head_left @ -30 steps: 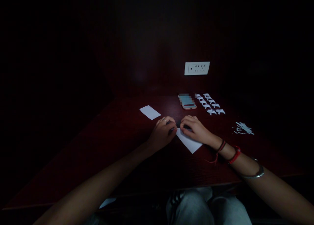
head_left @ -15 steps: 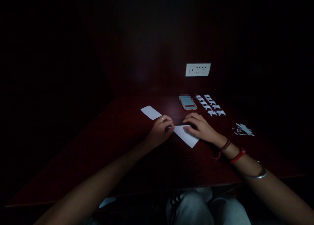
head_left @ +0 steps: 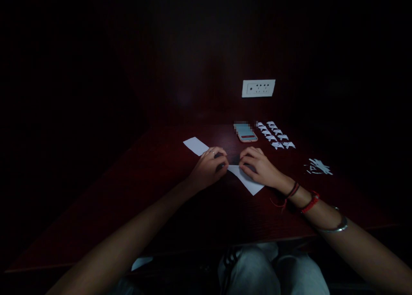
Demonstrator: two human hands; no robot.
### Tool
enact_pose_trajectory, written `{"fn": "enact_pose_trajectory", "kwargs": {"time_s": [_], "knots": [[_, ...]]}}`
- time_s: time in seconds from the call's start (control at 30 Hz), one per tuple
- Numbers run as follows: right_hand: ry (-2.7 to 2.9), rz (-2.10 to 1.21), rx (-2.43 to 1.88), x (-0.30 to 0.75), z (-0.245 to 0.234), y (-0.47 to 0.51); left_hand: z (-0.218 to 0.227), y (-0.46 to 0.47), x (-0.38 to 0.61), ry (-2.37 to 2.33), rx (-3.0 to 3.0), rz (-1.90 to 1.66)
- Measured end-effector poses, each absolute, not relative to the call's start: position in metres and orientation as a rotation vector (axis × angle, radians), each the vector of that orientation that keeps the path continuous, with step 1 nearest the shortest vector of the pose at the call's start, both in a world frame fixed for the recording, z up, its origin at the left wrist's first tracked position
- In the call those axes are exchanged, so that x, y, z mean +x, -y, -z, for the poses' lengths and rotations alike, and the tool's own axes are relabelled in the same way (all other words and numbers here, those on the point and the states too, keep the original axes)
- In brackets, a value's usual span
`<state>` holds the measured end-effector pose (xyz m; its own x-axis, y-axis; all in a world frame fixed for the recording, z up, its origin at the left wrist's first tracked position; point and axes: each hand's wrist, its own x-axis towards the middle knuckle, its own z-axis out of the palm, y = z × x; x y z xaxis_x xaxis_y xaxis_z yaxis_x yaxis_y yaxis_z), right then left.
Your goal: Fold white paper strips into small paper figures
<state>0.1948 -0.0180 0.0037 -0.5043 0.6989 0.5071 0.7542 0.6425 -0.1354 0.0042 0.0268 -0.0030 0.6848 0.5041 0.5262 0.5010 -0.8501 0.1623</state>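
A folded white sheet of paper (head_left: 249,182), triangular in outline, lies on the dark red table between my hands. My left hand (head_left: 211,168), with a ring on one finger, pinches the paper's left corner. Curled over the upper right part of the sheet is my right hand (head_left: 259,168), its thumb and fingers closed on the top edge. Part of the paper is hidden under that hand. Just beyond my left hand lies a second piece of white paper (head_left: 195,145), its near corner covered by my fingers.
A phone (head_left: 246,133) lies at the back of the table (head_left: 135,192). Beside it stand two rows of small folded paper pieces (head_left: 271,138). Thin paper scraps (head_left: 319,167) are heaped at the right. A white socket panel (head_left: 258,88) is on the wall behind.
My right thumb and fingers have closed from a spread position onto the paper's top edge. My left hand keeps its pinch at the corner. The view has shifted slightly.
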Motion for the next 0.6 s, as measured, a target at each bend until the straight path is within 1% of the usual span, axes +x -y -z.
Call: {"fn": "enact_pose_trajectory", "kwargs": {"time_s": [0.1, 0.2, 0.33, 0.37, 0.43, 0.6], "knots": [[2.318, 0.102, -1.130, 0.198, -0.005, 0.018, 0.001, -0.039, -0.009, -0.822, 2.928, -0.850], [2.259, 0.040, -1.162, 0.205, -0.002, 0.014, 0.000, -0.056, -0.028, -0.924, 2.926, -0.840], [2.287, -0.213, -1.133, 0.214, 0.004, 0.007, 0.001, -0.062, -0.037, -1.081, 2.802, -0.996], [2.301, -0.278, -1.128, 0.214, 0.006, 0.006, 0.001, -0.059, -0.034, -1.046, 2.795, -1.007], [2.318, -0.365, -1.134, 0.213, 0.009, 0.004, 0.003, -0.049, -0.023, -0.870, 2.842, -0.917], [2.297, -0.395, -1.183, 0.207, 0.013, 0.003, 0.011, -0.029, -0.004, -0.470, 2.999, -0.560]]}}
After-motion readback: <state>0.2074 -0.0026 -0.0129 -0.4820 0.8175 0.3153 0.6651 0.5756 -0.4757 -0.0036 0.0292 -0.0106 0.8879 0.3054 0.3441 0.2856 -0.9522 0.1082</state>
